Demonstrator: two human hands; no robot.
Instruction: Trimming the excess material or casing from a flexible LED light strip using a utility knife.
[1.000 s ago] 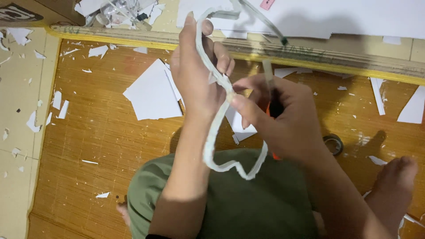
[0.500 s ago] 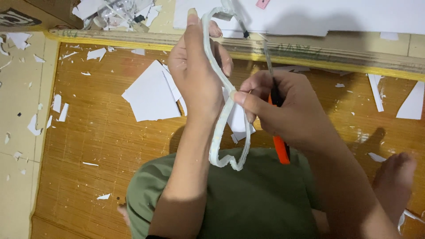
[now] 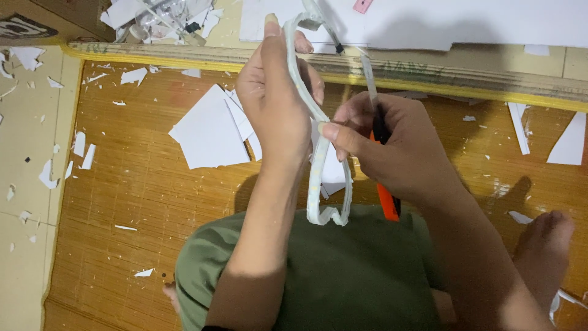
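Observation:
My left hand (image 3: 275,110) grips a white foam loop (image 3: 327,211), a thin curved strip that runs from above my fingers down to my lap. My right hand (image 3: 398,153) holds an orange and black utility knife (image 3: 386,202), its long blade (image 3: 367,73) pointing up beside the strip. My right thumb presses against the strip near its middle. The hands touch each other over my green-clad lap (image 3: 343,276).
White paper sheets (image 3: 208,132) and several small scraps lie on the woven bamboo mat (image 3: 135,184). A wooden board (image 3: 465,79) with a yellow edge crosses the top, with large white sheets (image 3: 465,21) behind it. My bare foot (image 3: 542,245) rests at the right.
The foam loop has turned edge-on and now looks narrower. My left hand rose slightly. The knife's orange handle has come into view below my right hand.

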